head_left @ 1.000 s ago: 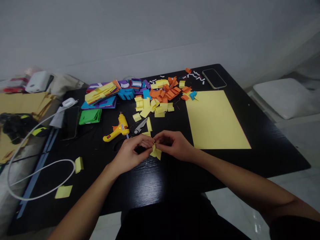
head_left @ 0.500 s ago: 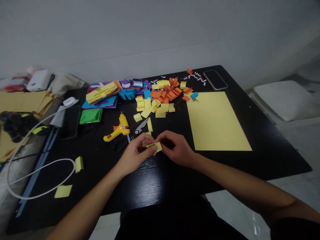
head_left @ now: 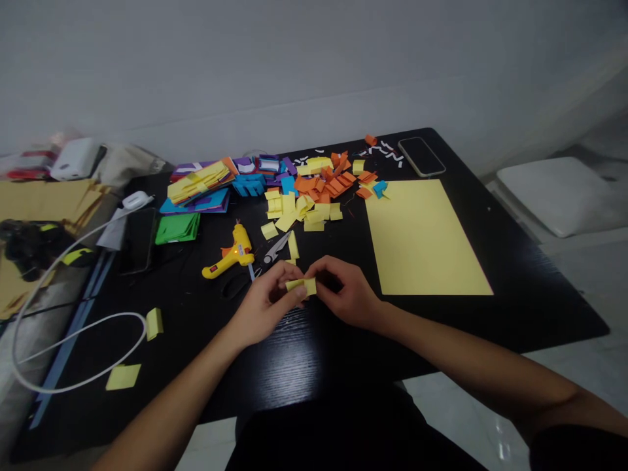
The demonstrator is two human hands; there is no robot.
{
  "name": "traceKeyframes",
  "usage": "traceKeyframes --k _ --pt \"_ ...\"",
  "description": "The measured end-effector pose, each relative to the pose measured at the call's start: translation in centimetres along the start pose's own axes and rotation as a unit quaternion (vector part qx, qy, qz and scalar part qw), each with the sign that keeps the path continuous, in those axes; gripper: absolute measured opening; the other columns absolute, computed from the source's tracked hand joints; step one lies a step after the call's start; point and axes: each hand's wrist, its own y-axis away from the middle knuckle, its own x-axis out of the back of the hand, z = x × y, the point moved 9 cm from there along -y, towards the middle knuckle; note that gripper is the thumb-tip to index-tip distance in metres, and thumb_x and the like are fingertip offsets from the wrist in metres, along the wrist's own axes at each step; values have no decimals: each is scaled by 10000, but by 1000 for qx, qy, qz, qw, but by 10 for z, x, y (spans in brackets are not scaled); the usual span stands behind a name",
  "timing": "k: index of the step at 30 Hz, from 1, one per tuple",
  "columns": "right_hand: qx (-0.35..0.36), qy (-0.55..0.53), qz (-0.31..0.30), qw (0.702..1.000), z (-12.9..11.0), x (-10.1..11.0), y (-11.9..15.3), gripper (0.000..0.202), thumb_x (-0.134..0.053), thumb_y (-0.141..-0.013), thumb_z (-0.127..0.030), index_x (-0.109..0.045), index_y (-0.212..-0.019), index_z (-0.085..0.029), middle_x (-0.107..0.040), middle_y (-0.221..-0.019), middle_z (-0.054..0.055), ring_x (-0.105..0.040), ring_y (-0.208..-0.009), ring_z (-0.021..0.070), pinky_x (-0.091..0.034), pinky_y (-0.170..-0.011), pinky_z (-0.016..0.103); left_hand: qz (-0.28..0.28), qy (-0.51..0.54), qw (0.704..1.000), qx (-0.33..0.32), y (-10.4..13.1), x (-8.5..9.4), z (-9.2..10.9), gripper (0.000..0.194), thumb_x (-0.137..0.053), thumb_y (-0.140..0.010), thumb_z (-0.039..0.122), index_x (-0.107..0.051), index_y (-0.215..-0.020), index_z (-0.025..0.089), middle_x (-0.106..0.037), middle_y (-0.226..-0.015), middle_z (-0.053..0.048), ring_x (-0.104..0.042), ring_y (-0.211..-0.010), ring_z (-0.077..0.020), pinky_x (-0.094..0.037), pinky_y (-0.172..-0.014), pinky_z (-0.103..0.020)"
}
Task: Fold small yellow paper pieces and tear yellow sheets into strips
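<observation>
The left hand (head_left: 265, 304) holds a small folded yellow paper (head_left: 310, 286), its thumb pressed over the near face and its fingers curled behind. The right hand (head_left: 346, 291) is curled narrow, its fingertips at the right end of that paper; whether they grip it or only touch it, I cannot tell. The folded yellow paper is between the two hands, above the near part of the black surface (head_left: 353, 356).

Just beyond the left hand lie scissors (head_left: 277, 249), blades pointing away, and a yellow glue gun (head_left: 235, 252) lies to their left. Beyond both hands is a loose heap of yellow paper pieces (head_left: 289, 205), with orange paper pieces (head_left: 328, 186) behind and to the right. A large yellow sheet (head_left: 426, 239) lies flat to the right, beyond the right forearm, with a small blue piece (head_left: 379, 188) at its far left corner. Farther off on that side are white scraps (head_left: 390, 153) and a phone (head_left: 422, 157).

Beyond and left of the left hand are stacked coloured papers (head_left: 201, 184), a green paper bundle (head_left: 177, 227) and a dark phone (head_left: 138, 241). Left of the left forearm, a white cable (head_left: 98, 322) loops near two yellow pieces (head_left: 154, 324).
</observation>
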Motion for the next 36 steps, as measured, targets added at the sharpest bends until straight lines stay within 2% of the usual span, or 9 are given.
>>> traceKeyframes --k 4,8,11,13,16,20,30,34,36 --pt "-7 -9 -6 1000 0 0 0 108 -603 -890 -126 -653 -965 -185 -695 -870 27 -638 -738 144 -510 -685 265 32 -136 988 -63 4 4 7 261 -742 -880 307 -595 -1066 195 -637 -844 8 -592 -699 -123 -462 -618 -228" --pt "-10 -16 -4 1000 1 -1 0 109 -592 -893 -115 -641 -961 -185 -689 -887 31 -644 -770 151 -512 -698 271 47 -189 977 -87 7 4 6 201 -711 -908 301 -597 -1036 196 -634 -770 20 -575 -646 -119 -437 -586 -227" --pt "-7 -25 3 1000 1 0 1 113 -589 -901 -115 -651 -965 -186 -691 -889 31 -649 -774 151 -512 -704 274 34 -166 982 -85 6 3 8 250 -731 -894 308 -592 -1071 199 -652 -837 8 -593 -683 -122 -466 -613 -230" --pt "1 -26 8 1000 -1 1 1 124 -588 -902 -108 -662 -964 -185 -692 -884 31 -650 -780 151 -511 -712 275 13 -102 992 -74 5 1 9 245 -698 -923 330 -585 -1096 199 -655 -873 0 -621 -726 -129 -504 -654 -241" --pt "25 -28 16 999 -6 2 1 149 -580 -893 -86 -677 -953 -183 -685 -885 34 -645 -788 148 -509 -725 278 8 3 1000 -26 2 -2 3 191 -610 -985 368 -595 -1044 187 -634 -831 5 -648 -724 -133 -552 -677 -259" --pt "37 -34 21 999 -7 3 1 146 -595 -892 -90 -695 -943 -183 -692 -889 41 -652 -807 155 -509 -736 289 22 47 998 25 0 -3 -8 206 -693 -938 368 -611 -966 182 -616 -798 18 -643 -689 -129 -586 -667 -272" --pt "-59 -87 18 994 12 -1 3 57 -687 -886 -192 -710 -938 -195 -722 -868 27 -672 -761 153 -524 -696 284 45 38 998 16 0 4 -8 232 -724 -914 373 -623 -961 169 -659 -749 7 -659 -634 -124 -559 -619 -238" --pt "-77 -103 13 992 17 -2 3 47 -663 -907 -214 -683 -946 -199 -714 -858 23 -673 -748 151 -537 -692 283 19 -24 999 -35 2 3 2 237 -666 -953 355 -618 -1095 172 -700 -830 -23 -687 -708 -145 -560 -671 -256" --pt "-88 -111 13 990 19 -3 3 58 -661 -910 -224 -668 -963 -201 -720 -863 26 -684 -759 157 -552 -702 287 21 -96 992 -75 5 3 9 344 -716 -910 336 -583 -1189 186 -715 -916 -35 -697 -768 -162 -564 -707 -270"
